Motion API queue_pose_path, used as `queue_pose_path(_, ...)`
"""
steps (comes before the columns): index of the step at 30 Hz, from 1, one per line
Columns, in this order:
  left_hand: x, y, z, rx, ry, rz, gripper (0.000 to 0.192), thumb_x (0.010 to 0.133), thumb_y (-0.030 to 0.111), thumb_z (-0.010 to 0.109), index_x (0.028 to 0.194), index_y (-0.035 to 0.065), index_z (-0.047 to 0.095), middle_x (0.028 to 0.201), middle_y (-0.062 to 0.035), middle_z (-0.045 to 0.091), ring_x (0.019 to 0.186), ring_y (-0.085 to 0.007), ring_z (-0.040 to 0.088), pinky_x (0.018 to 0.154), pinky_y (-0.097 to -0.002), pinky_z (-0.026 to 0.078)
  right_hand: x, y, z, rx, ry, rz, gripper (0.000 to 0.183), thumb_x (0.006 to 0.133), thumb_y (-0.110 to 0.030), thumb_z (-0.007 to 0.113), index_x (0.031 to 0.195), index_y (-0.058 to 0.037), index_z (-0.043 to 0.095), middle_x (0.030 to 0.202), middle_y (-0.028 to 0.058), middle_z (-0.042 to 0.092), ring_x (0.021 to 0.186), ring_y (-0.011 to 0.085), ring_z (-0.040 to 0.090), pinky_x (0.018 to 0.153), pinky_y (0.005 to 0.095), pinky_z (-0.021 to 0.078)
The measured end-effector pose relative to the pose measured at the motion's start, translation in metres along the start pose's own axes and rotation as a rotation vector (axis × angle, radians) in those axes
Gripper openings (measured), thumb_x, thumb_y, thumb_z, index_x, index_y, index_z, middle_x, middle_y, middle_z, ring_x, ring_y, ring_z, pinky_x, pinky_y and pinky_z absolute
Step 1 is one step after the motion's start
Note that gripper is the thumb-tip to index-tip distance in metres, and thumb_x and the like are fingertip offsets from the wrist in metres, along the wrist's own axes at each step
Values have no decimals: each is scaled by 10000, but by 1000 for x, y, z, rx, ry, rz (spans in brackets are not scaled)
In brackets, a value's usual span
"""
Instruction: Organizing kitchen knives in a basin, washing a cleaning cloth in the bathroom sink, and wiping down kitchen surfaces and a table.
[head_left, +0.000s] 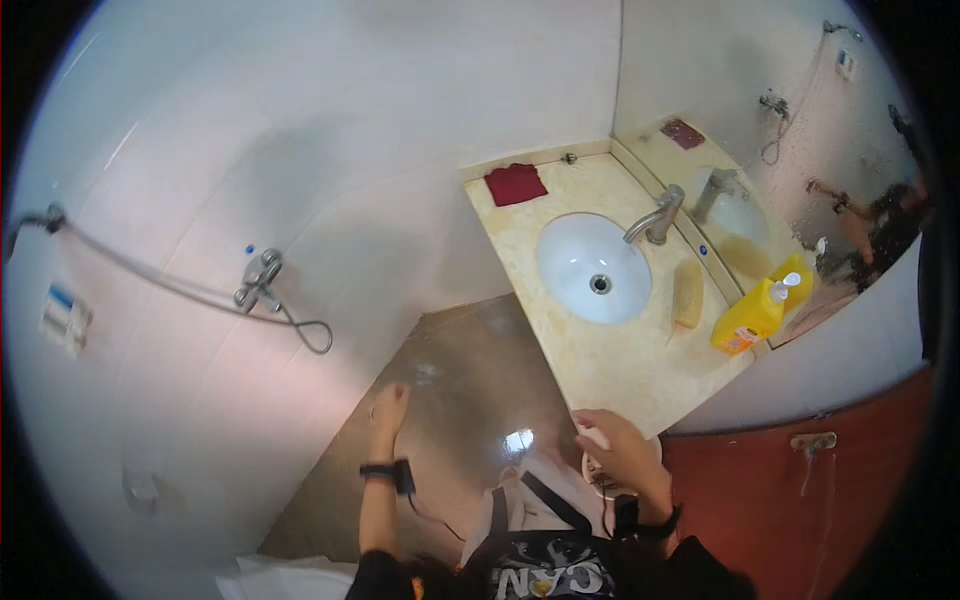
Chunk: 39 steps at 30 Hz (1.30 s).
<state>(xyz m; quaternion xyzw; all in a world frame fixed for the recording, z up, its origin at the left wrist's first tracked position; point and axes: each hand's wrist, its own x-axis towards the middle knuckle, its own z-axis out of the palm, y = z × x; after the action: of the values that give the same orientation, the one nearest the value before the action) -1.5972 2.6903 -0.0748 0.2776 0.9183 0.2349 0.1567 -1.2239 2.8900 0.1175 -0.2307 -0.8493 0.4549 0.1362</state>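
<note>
My left hand (390, 409) hangs over the brown floor with its fingers curled; whether it holds anything cannot be made out. My right hand (619, 450) is at the near corner of the cream stone countertop (622, 375), fingers bent and apart, with nothing seen in it. Set into the counter is a white oval sink (592, 251), and a metal faucet (656, 217) stands behind it. A folded dark red cloth (516, 184) lies at the far corner. Right of the sink lies a yellowish loofah or sponge (687, 296), beside a yellow pump bottle (752, 315).
A wet mirror (750, 150) rises along the counter's right side. Under my right hand is a white bin or bucket (651, 450). A shower mixer (259, 281) with a hose is on the left wall; a reddish door (750, 487) stands at the lower right.
</note>
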Motion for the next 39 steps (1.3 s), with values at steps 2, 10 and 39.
queue_pose_path(2, 83, 64, -1, -140, 95, 162, 311, 841, 303, 523, 867, 17, 640, 856, -197, 633, 823, -346, 607, 704, -416, 462, 12, -1, -16, 25, 195, 184, 339, 788, -35, 585, 1124, -5, 554, 1008, 142, 615, 922, 246, 593, 825, 319, 453)
queue_pose_path(10, 283, 251, 77, -191, -234, 335, 281, 814, 247, 495, 824, 23, 664, 764, -188, 643, 758, -337, 629, 692, -431, 461, 104, 59, -3, 180, 649, 487, 222, 823, -32, 557, 1041, 10, 567, 856, 110, 635, 790, 163, 594, 728, 272, 463)
queue_pose_path(39, 281, 405, 196, -1239, -1413, -144, 247, 781, 1, 555, 1012, 50, 485, 1090, -132, 546, 1004, -277, 552, 844, -459, 481, 318, 208, -159, 1074, 1544, 291, 189, 806, -79, 568, 908, 78, 541, 848, 118, 572, 731, 199, 586, 609, 327, 500)
